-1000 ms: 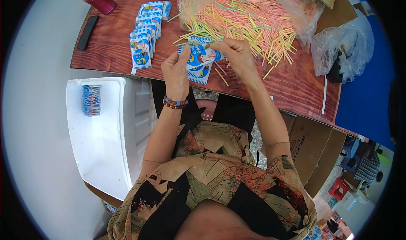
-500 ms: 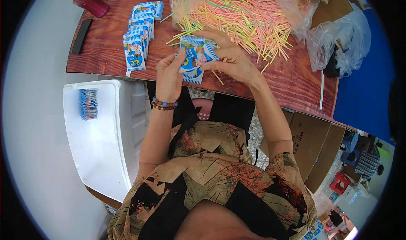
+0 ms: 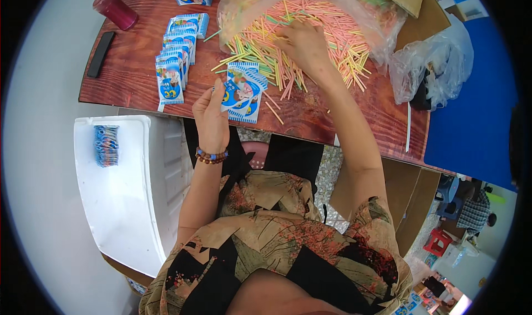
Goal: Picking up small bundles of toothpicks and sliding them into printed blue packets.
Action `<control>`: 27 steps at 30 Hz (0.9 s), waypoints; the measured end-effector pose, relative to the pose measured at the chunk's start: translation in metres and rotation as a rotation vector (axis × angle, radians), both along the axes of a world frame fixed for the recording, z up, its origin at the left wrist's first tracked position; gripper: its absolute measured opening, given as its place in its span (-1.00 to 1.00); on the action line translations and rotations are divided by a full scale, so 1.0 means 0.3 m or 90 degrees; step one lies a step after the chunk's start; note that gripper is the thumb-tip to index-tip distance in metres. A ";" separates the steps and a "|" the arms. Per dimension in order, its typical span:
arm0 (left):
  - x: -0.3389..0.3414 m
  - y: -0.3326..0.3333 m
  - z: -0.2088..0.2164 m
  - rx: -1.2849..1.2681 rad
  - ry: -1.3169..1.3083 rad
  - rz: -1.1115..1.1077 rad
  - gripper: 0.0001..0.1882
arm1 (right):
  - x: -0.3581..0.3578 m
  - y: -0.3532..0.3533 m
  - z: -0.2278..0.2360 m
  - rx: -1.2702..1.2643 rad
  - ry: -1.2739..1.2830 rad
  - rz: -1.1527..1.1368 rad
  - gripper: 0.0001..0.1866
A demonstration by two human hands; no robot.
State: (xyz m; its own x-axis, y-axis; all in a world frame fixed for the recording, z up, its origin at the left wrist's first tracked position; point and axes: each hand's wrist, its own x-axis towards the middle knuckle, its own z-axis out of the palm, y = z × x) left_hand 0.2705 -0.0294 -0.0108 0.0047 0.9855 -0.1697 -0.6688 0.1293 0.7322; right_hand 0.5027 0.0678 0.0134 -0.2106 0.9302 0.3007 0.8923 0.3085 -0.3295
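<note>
My left hand (image 3: 210, 115) pinches a small blue-and-white printed packet (image 3: 235, 93) between thumb and fingers, near the table's front edge. More of the same packets lie under and beside it, overlapping. My right hand (image 3: 305, 46) reaches into a heap of thin pastel sticks (image 3: 338, 32), pink, yellow and green, that spill from a clear plastic bag (image 3: 244, 7). Its fingers are bent down among the sticks, and whatever they grip is hidden. A few loose sticks (image 3: 274, 112) lie right of the packets.
On the reddish wooden table (image 3: 138, 37), left, are an overlapping row of packets (image 3: 172, 65), a dark red cup (image 3: 115, 10) and a black bar (image 3: 102, 54). A crumpled clear bag (image 3: 435, 65) lies right. A white foam box (image 3: 113, 204) holding a packet stack stands lower left.
My right hand has left the packet and moved up into the stick heap. My left hand still holds the packet, slightly lower and farther left in view.
</note>
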 end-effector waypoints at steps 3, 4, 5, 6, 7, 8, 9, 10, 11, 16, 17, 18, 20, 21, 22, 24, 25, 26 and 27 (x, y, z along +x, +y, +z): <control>0.012 -0.002 0.029 -0.004 0.024 0.025 -0.79 | -0.082 0.052 -0.023 0.079 -0.219 -0.023 -0.72; 0.014 -0.003 0.036 -0.028 0.016 0.038 -0.80 | -0.101 0.066 -0.025 0.065 -0.248 -0.027 -0.73; 0.014 -0.002 0.039 -0.052 0.008 0.051 -0.80 | -0.112 0.079 -0.028 0.050 -0.276 -0.030 -0.74; 0.011 0.002 0.029 -0.052 0.005 0.055 -0.80 | -0.114 0.092 -0.035 0.052 -0.279 -0.026 -0.74; 0.006 0.003 0.018 -0.043 0.000 0.037 -0.80 | -0.119 0.101 -0.049 0.061 -0.297 -0.034 -0.74; 0.001 0.003 0.011 -0.033 -0.006 0.018 -0.80 | -0.123 0.108 -0.064 0.071 -0.316 -0.042 -0.74; 0.000 0.004 0.008 -0.034 -0.008 0.020 -0.80 | -0.115 0.110 -0.078 0.071 -0.317 -0.041 -0.74; 0.004 0.004 0.020 -0.048 -0.010 0.026 -0.80 | -0.097 0.108 -0.086 0.092 -0.325 -0.023 -0.73; 0.007 0.005 0.026 -0.062 -0.013 0.032 -0.80 | -0.077 0.107 -0.094 0.113 -0.332 -0.006 -0.72; -0.001 0.031 0.006 -0.051 -0.042 0.013 -0.80 | -0.038 0.088 -0.050 0.019 -0.127 -0.027 -0.72; 0.004 0.034 0.008 -0.060 -0.049 0.015 -0.79 | -0.028 0.083 -0.030 -0.073 -0.077 -0.030 -0.72; 0.004 0.034 0.009 -0.060 -0.049 0.014 -0.79 | -0.006 0.088 -0.047 -0.073 -0.077 -0.031 -0.72; 0.015 0.040 0.011 -0.036 -0.087 -0.019 -0.78 | 0.042 0.096 -0.067 -0.125 0.304 -0.052 -0.75; 0.029 0.047 0.014 -0.035 -0.088 -0.025 -0.78 | 0.067 0.096 -0.078 -0.139 0.421 -0.058 -0.79; 0.040 0.059 0.015 -0.047 -0.086 -0.014 -0.78 | 0.077 0.095 -0.080 -0.137 0.422 -0.061 -0.79; 0.064 0.080 0.012 -0.059 -0.081 -0.009 -0.78 | 0.096 0.096 -0.086 -0.198 0.727 -0.029 -0.82; 0.074 0.088 0.004 -0.049 -0.088 -0.026 -0.77 | 0.094 0.092 -0.084 -0.196 0.730 -0.030 -0.82; 0.083 0.095 -0.004 -0.040 -0.094 -0.043 -0.76 | 0.090 0.087 -0.084 -0.225 0.886 0.009 -0.81; 0.093 0.101 -0.014 -0.039 -0.091 -0.045 -0.76 | 0.086 0.082 -0.084 -0.252 1.041 0.050 -0.81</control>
State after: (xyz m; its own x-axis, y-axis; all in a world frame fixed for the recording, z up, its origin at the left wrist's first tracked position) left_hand 0.2985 0.0010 -0.0150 0.1019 0.9698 -0.2216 -0.7534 0.2207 0.6195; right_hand 0.5286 0.0924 -0.0117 0.0176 0.9998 0.0018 -0.4528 0.0095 -0.8916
